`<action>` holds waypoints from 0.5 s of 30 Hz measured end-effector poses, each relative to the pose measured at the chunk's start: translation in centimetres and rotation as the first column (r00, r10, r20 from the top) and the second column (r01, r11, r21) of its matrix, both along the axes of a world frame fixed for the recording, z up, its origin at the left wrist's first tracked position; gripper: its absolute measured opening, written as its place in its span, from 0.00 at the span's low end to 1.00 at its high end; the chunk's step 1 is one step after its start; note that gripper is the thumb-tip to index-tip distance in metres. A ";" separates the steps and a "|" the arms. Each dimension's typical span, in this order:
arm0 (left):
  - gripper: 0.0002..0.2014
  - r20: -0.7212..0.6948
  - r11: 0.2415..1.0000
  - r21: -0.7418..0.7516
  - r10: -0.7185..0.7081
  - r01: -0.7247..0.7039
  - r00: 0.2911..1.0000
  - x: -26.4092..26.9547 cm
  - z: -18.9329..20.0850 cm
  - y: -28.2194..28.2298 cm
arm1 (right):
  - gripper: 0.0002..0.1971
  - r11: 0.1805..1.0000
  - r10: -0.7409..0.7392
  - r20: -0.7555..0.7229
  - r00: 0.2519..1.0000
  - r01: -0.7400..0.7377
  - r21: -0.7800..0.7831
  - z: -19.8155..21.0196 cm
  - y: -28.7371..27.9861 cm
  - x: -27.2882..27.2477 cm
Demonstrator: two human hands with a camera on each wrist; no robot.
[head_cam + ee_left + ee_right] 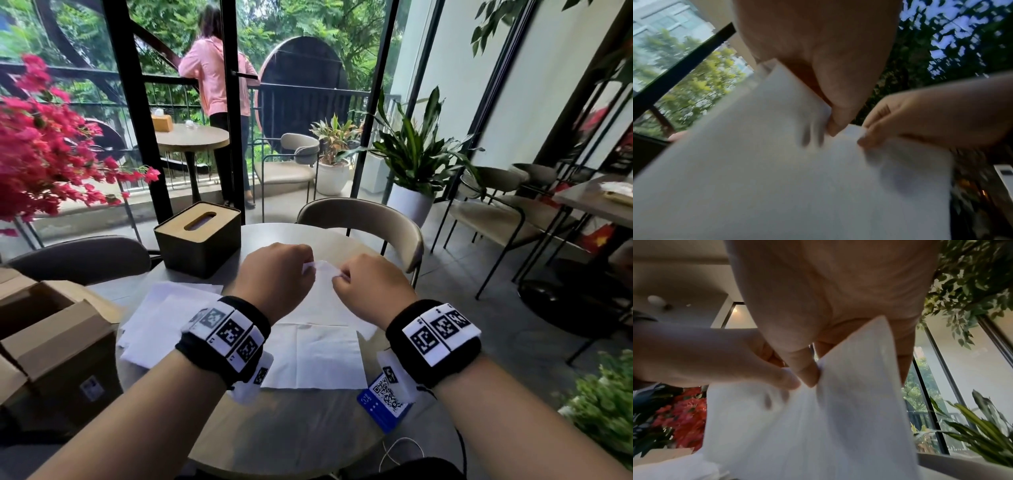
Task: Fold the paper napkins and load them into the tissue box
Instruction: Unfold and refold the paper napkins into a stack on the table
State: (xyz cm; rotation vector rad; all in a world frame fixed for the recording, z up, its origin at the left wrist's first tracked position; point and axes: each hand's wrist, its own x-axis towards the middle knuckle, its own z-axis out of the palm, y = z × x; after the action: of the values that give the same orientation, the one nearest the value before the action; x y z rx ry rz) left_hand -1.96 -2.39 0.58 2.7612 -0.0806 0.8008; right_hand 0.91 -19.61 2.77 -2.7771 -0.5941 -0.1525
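A white paper napkin (320,294) hangs lifted above the round table, held by its top edge. My left hand (277,277) pinches that edge on the left, and my right hand (370,286) pinches it close beside on the right. In the left wrist view the napkin (797,178) fills the lower frame below both pinching hands. The right wrist view shows the napkin (818,426) drooping from the two pinches. A dark tissue box (198,236) with a wooden slotted lid stands at the table's far left. More napkins (161,318) lie flat on the table, one (315,356) below my wrists.
An open cardboard box (54,339) sits left of the table (291,428). A blue QR card (385,401) lies near my right wrist. Chairs (363,219) stand behind the table, potted plants (411,161) to the right, pink flowers (44,147) left. A person stands on the balcony.
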 end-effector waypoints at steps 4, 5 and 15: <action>0.10 -0.042 0.993 -0.094 0.074 -0.077 0.996 0.0 -0.8 -1.0 | 0.32 0.997 0.020 -0.045 0.999 -0.016 0.080 -0.6 0.5 -1.0; 0.10 -0.059 0.988 -0.130 0.077 -0.084 0.995 0.0 -0.9 -1.2 | 0.33 0.991 0.022 -0.093 0.995 -0.010 0.135 -1.1 0.7 -1.0; 0.12 -0.014 0.989 -0.146 0.000 -0.002 1.000 -1.7 -1.8 -3.4 | 0.16 0.460 0.158 -0.636 0.756 0.514 0.725 -3.3 1.0 -1.1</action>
State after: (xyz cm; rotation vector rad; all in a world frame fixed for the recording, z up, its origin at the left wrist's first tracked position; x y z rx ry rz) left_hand -3.62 -5.77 -1.18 2.6287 -0.0164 0.7566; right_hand -0.15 -18.57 -0.50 -1.6375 0.0502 0.3520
